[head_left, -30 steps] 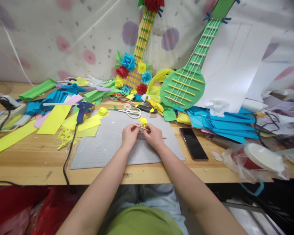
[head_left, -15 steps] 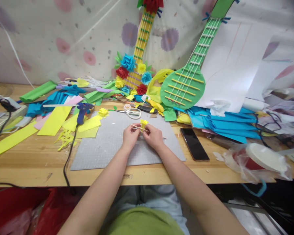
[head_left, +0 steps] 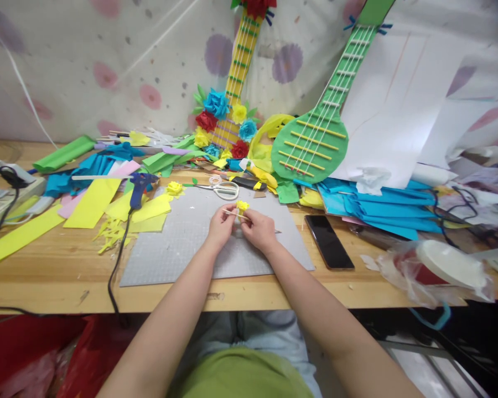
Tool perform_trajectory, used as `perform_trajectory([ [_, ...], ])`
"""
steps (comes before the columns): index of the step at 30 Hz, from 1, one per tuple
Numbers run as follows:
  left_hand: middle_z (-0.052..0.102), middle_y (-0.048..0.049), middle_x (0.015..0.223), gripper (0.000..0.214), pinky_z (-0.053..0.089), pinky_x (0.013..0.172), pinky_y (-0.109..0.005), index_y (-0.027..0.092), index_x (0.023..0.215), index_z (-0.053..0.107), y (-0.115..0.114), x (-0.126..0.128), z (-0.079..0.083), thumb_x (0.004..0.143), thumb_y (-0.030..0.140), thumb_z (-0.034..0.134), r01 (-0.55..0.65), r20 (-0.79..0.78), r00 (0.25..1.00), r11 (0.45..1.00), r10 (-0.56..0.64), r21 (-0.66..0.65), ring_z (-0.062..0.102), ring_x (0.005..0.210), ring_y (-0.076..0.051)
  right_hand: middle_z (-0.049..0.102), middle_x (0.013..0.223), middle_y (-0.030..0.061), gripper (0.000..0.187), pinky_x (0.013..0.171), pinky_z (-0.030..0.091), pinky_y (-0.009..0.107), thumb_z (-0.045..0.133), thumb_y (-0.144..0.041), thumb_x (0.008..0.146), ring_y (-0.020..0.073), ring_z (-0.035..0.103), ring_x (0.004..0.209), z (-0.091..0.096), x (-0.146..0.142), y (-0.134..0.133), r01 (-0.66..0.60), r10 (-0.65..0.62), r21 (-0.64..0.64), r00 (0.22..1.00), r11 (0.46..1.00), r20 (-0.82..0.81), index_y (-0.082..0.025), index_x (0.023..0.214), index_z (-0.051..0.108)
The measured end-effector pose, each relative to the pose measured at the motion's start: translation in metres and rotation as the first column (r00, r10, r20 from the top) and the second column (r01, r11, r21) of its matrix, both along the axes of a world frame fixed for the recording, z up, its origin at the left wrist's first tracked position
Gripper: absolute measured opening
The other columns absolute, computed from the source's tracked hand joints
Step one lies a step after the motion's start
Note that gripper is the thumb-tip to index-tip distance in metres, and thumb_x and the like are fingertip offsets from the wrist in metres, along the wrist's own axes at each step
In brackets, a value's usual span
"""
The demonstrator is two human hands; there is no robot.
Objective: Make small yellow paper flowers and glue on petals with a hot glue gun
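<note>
In the head view, the right hand [head_left: 259, 226] pinches a thin stick [head_left: 234, 214]; the left hand [head_left: 221, 225] bunches its fingertips nearby — on what, I cannot tell. Between them, probably for steadiness, a yellow paper flower [head_left: 242, 205] points far; the stick's long axis runs left-right, left end farther.

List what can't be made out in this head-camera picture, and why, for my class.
All in the head view:
- Base of the yellow flower at the hands: hidden behind the right hand.
- Right end of the thin stick: covered by the right hand.
- Exactly what the left hand grips: too small to tell.
- Top of the green banjo shape: cut off by the upper edge.
- Clutter at far right: blurred.
</note>
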State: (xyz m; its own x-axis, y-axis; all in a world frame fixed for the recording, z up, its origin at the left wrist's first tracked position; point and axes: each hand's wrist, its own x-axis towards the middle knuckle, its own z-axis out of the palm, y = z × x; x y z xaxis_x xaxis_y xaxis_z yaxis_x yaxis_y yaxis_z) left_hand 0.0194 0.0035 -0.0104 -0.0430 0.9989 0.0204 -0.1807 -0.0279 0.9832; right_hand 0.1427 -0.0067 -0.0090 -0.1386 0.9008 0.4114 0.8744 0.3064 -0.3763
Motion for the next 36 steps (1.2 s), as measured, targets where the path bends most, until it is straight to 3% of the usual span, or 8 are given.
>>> perform_trajectory([
  [3, 0.045, 0.0046, 0.053, 0.029, 0.039, 0.043, -0.019, 0.016, 0.075, 0.058, 0.001, -0.001, 0.005, 0.065, 0.043, 0.064, 0.029, 0.060, 0.998, 0.997, -0.025, -0.071, 0.040, 0.046, -0.007, 0.062, 0.070, 0.0008, 0.016, 0.058, 0.028, 0.024, 0.042, -0.024, 0.078, 0.0136, 0.053, 0.067, 0.001, 0.001, 0.000, -0.027, 0.024, 0.050, 0.998, 0.998, 0.059, -0.020, 0.071, 0.057],
  [7, 0.047, 0.0032, 0.056, 0.039, 0.039, 0.041, -0.019, 0.015, 0.064, 0.055, 0.000, -0.003, 0.010, 0.059, 0.053, 0.065, 0.001, 0.101, 0.995, 0.991, 0.012, -0.134, 0.041, 0.047, -0.006, 0.063, 0.075, 0.0020, 0.017, 0.058, 0.027, 0.025, 0.042, -0.021, 0.079, 0.0142, 0.054, 0.071, 0.004, 0.001, 0.000, -0.058, 0.048, 0.073, 0.990, 0.996, 0.135, -0.020, 0.076, 0.058],
  [13, 0.050, 0.0040, 0.061, 0.037, 0.041, 0.044, -0.019, 0.014, 0.071, 0.059, 0.000, -0.007, 0.015, 0.048, 0.036, 0.076, -0.041, 0.186, 0.979, 0.975, 0.082, -0.217, 0.042, 0.049, -0.004, 0.064, 0.079, 0.0028, 0.017, 0.058, 0.027, 0.025, 0.043, -0.022, 0.080, 0.0151, 0.054, 0.074, 0.005, 0.001, -0.001, -0.099, 0.090, 0.036, 0.976, 0.994, 0.200, -0.022, 0.084, 0.060],
  [20, 0.047, 0.0036, 0.053, 0.034, 0.040, 0.041, -0.020, 0.012, 0.064, 0.057, -0.001, -0.006, 0.018, 0.049, 0.036, 0.076, -0.006, 0.171, 0.983, 0.952, 0.062, -0.307, 0.042, 0.048, -0.005, 0.064, 0.082, 0.0029, 0.018, 0.059, 0.027, 0.025, 0.042, -0.022, 0.082, 0.0153, 0.055, 0.077, 0.004, 0.001, -0.001, -0.069, 0.059, 0.040, 0.976, 0.997, 0.211, -0.022, 0.085, 0.060],
  [24, 0.044, 0.0061, 0.049, 0.030, 0.038, 0.041, -0.018, 0.012, 0.066, 0.058, 0.000, -0.005, 0.018, 0.048, 0.027, 0.076, -0.047, 0.216, 0.969, 0.948, 0.120, -0.314, 0.038, 0.044, -0.003, 0.065, 0.082, 0.0019, 0.016, 0.060, 0.028, 0.024, 0.043, -0.024, 0.083, 0.0147, 0.057, 0.077, 0.002, 0.000, 0.000, -0.080, 0.072, 0.044, 0.984, 0.996, 0.161, -0.022, 0.087, 0.059],
  [29, 0.030, 0.0101, 0.044, 0.024, 0.027, 0.035, -0.014, 0.011, 0.063, 0.057, -0.001, -0.006, 0.020, 0.054, 0.028, 0.072, -0.100, 0.284, 0.942, 0.958, 0.178, -0.268, 0.025, 0.038, 0.000, 0.063, 0.071, -0.0007, 0.030, 0.058, 0.029, 0.023, 0.041, -0.045, 0.086, 0.0133, 0.057, 0.068, 0.004, -0.001, -0.001, -0.016, 0.017, 0.010, 1.000, 1.000, -0.004, -0.020, 0.093, 0.055],
  [33, 0.031, 0.0094, 0.045, 0.025, 0.021, 0.033, -0.014, 0.012, 0.059, 0.053, -0.003, -0.005, 0.021, 0.055, 0.028, 0.072, -0.180, 0.327, 0.911, 0.955, 0.252, -0.235, 0.024, 0.037, 0.000, 0.064, 0.073, 0.0006, 0.034, 0.056, 0.024, 0.024, 0.031, -0.043, 0.091, 0.0128, 0.056, 0.067, 0.006, -0.003, -0.001, 0.013, -0.013, 0.003, 0.999, 1.000, 0.053, -0.020, 0.083, 0.055],
  [36, 0.035, 0.0087, 0.048, 0.025, 0.020, 0.033, -0.013, 0.012, 0.059, 0.050, -0.002, -0.006, 0.022, 0.058, 0.025, 0.072, -0.110, 0.432, 0.875, 0.959, 0.218, -0.262, 0.023, 0.036, 0.001, 0.064, 0.074, 0.0014, 0.034, 0.055, 0.021, 0.025, 0.030, -0.040, 0.092, 0.0126, 0.055, 0.066, 0.007, -0.006, -0.001, 0.059, -0.056, -0.023, 0.993, 0.998, 0.108, -0.020, 0.081, 0.055],
])
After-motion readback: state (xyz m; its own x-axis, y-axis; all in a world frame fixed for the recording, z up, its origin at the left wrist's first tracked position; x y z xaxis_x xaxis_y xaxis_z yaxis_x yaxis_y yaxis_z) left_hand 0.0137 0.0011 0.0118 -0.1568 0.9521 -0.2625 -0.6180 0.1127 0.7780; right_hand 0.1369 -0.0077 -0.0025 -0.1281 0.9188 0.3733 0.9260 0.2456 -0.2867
